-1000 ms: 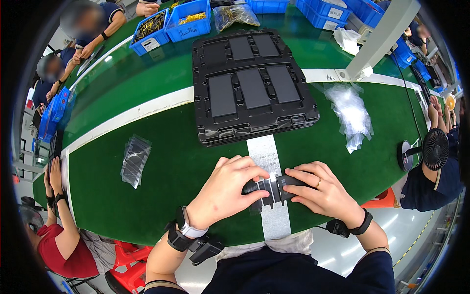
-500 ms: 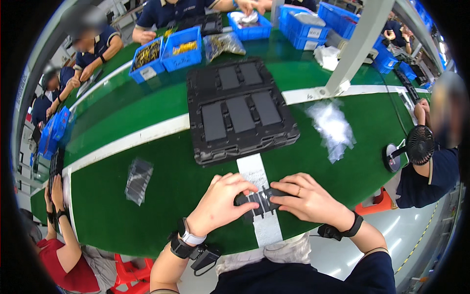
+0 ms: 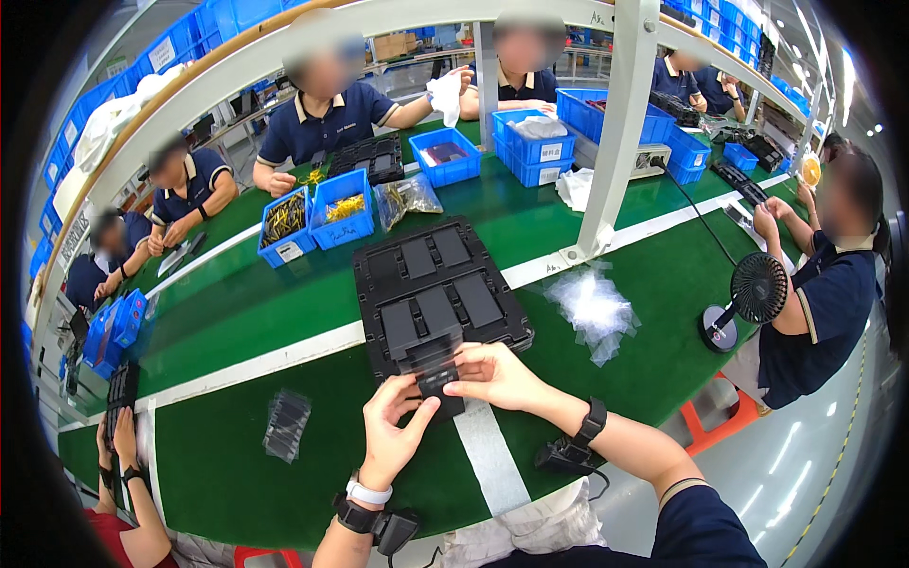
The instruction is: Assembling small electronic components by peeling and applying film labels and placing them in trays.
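My right hand (image 3: 497, 377) pinches the right end of a small black rectangular block (image 3: 438, 382). Curled around its left end is my left hand (image 3: 393, 431), the thumb lower and the fingertips against the edge. Dark, see-through film (image 3: 428, 352) stands up from the block, blurred. Both hands are over the near edge of a black molded tray (image 3: 521, 322), which carries several flat dark grey panels (image 3: 438, 310). A pale strip with handwriting (image 3: 492, 459) runs under my hands toward the table's front edge.
Clear plastic pieces (image 3: 595, 308) lie in a pile to the right. A few dark film strips (image 3: 286, 426) lie left. A black desk fan (image 3: 757, 289), a white post (image 3: 615, 142) and blue bins (image 3: 346, 213) stand around. Co-workers sit along the green table (image 3: 227, 331).
My hands have lifted the block off the pale strip and carried it forward to the tray's near edge. The white bands seen around it no longer show. The view has tilted up.
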Demonstrator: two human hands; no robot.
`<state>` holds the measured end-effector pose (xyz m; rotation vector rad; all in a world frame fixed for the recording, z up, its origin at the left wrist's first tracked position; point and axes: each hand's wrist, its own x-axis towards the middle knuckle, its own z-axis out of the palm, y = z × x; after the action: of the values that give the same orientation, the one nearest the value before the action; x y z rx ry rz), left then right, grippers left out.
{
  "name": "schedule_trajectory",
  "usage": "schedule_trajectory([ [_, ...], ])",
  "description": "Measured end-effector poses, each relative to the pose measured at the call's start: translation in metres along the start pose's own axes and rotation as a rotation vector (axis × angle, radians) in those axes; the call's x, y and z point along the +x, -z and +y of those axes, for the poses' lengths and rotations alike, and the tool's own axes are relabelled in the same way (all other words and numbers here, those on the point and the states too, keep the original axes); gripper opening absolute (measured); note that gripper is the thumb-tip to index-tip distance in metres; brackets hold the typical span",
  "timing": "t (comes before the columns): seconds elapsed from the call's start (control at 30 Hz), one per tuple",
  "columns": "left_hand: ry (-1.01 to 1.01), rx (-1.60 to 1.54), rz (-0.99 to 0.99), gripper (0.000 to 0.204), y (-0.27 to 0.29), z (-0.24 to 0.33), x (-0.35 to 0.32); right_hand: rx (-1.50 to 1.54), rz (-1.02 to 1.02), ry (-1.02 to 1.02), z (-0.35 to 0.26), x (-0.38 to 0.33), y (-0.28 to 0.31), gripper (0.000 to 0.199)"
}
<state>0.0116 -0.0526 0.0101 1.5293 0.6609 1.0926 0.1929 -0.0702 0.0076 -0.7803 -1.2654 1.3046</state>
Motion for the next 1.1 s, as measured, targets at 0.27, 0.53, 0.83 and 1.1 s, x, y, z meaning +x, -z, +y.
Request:
schedule_trajectory([
  [0.27,-0.038,0.115,0.123,0.016,0.004,-0.005,0.000,-0.088,0.045,-0.076,-0.004,-0.004,0.003,0.021],
  [0.53,-0.070,0.144,0.156,0.016,0.003,-0.005,-0.002,-0.067,0.058,-0.028,0.003,-0.004,0.003,0.020],
  [0.83,0.036,-0.076,0.170,0.016,0.003,0.000,-0.002,-0.031,0.122,0.026,-0.002,-0.010,-0.007,0.024],
  [1.1,0.186,-0.154,0.004,0.015,0.007,0.002,-0.003,-0.132,0.015,-0.045,-0.004,-0.007,-0.004,0.014],
])
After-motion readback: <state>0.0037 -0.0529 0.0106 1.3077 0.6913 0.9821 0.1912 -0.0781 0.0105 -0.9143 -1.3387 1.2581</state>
